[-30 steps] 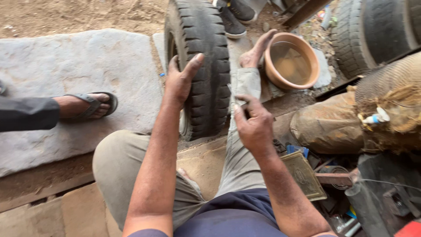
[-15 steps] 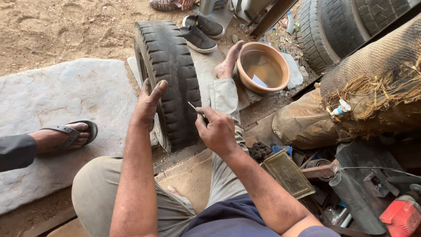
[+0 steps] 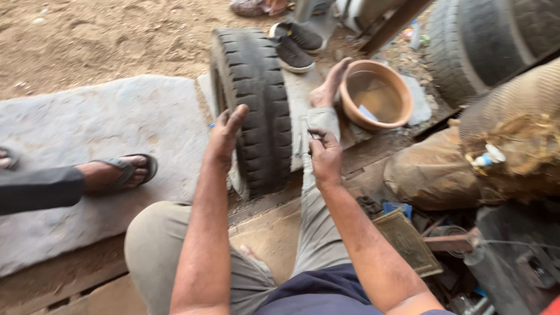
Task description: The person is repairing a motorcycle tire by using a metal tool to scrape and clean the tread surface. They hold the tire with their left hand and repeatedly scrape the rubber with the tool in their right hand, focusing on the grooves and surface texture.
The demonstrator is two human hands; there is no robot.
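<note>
A black treaded tyre (image 3: 256, 105) stands upright between my knees on a grey stone slab (image 3: 99, 146). My left hand (image 3: 226, 135) rests flat against the tyre's left sidewall and tread, fingers apart. My right hand (image 3: 325, 154) is just right of the tyre, pinching a small thin metal tool (image 3: 307, 125) that points up toward the tread. My bare right foot (image 3: 328, 86) lies beyond it, beside the bowl.
A brown bowl of murky water (image 3: 376, 93) sits to the right. Another person's sandalled foot (image 3: 119, 172) rests on the slab at left. Dark shoes (image 3: 294, 46) lie behind the tyre. Larger tyres (image 3: 484, 41), a sack (image 3: 513, 134) and scattered tools (image 3: 408, 239) crowd the right side.
The view has shifted, so the tyre sits lower and more central. My right hand with the tool has drawn slightly back from the tread. My left hand stays on the tyre.
</note>
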